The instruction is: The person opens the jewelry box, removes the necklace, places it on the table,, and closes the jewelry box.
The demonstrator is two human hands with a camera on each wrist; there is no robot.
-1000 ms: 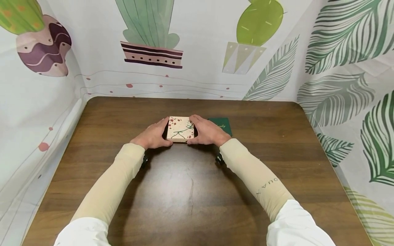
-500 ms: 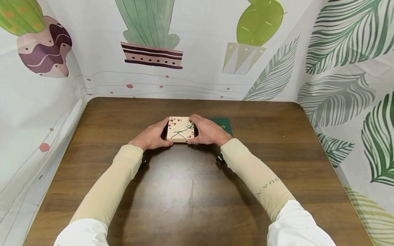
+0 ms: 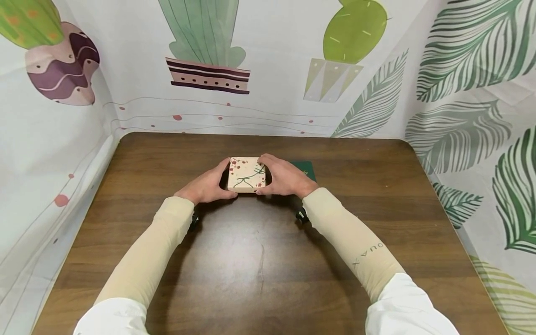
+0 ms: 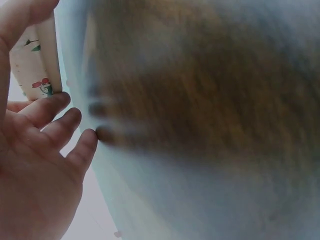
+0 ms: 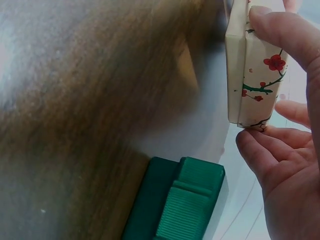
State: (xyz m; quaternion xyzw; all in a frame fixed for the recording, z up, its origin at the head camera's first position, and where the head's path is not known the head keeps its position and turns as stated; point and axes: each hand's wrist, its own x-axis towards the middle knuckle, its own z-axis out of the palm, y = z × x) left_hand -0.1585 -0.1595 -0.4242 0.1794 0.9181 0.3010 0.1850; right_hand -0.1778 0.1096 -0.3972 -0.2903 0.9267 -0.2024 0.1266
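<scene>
- A person's left hand [image 3: 207,184] and right hand [image 3: 286,178] pinch a cream box [image 3: 246,174] between them, near the far edge of a brown wood-grain table [image 3: 259,279].
- The box sits directly between the two palms, its printed top, with red blossoms and green branches, facing up.
- At the box's left side, the left hand has its thumb by the near corner and its other fingers toward the far corner; the left wrist view shows fingertips against the box's edge.
- At the opposite side, the right hand grips in like fashion, thumb pressed to the box and fingertips at its end in the right wrist view.
- A seam runs along the box's side in that view; whether its underside touches the tabletop cannot be told.
- Just beyond the right hand, on its outer side, rests a green box [image 5: 187,200], apart from the cream one and partly hidden by the hand in the head view.
- Cream sleeves [image 3: 144,253] cover both forearms, and behind the table hangs a white backdrop [image 3: 276,28] printed with cacti and leaves.
</scene>
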